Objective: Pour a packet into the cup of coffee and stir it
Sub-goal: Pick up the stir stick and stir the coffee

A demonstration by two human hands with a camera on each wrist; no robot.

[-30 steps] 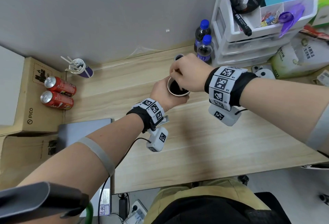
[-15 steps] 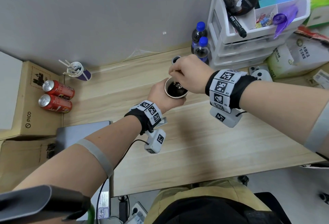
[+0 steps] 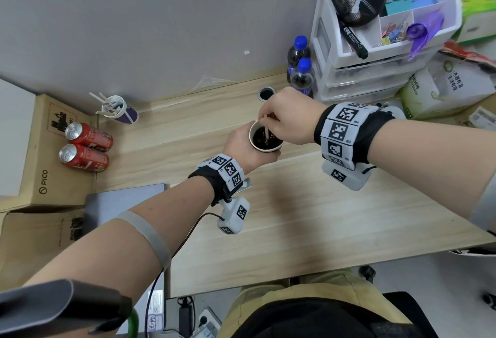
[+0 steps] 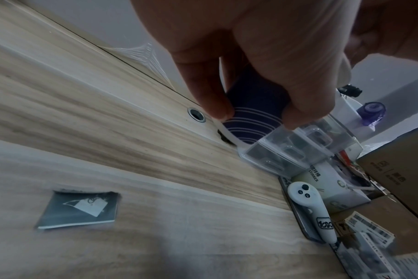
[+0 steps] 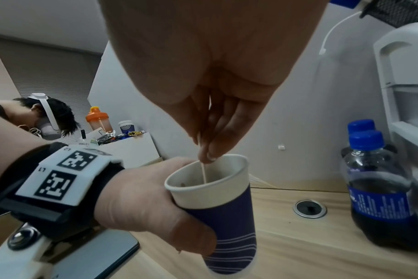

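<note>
**Stirring a thin paper cup: light stick, soft walls**

The right hand (image 5: pixel 217 120) hangs fingers-down at the centre of the right wrist view, fingertips (image 5: pixel 209 156) pressed together in a pinch on the top of a pale stirring stick (image 5: pixel 204 172). The stick looks light and thin, likely to flex, so a pinch high on it suits gentle circling.

Below it, the left hand (image 5: pixel 141 203) is wrapped around the cup (image 5: pixel 223 207), thumb across the navy band, fingers round the far side. In the head view the cup (image 3: pixel 265 137) sits at frame centre above the table (image 3: pixel 308 217), dark coffee inside. Paper walls of this kind probably give under a squeeze, and hot liquid may slop; a mid-body hold below the white rim seems safest.

Whether the cup base touches the table cannot be told: the left wrist view shows the lower cup (image 4: pixel 251 120) between the fingers but not its underside clearly. The stick's lower end is lost in the coffee. A dark flat packet (image 4: pixel 79 209) lies at lower left of that view, blurred; whether it is empty is unclear.
</note>
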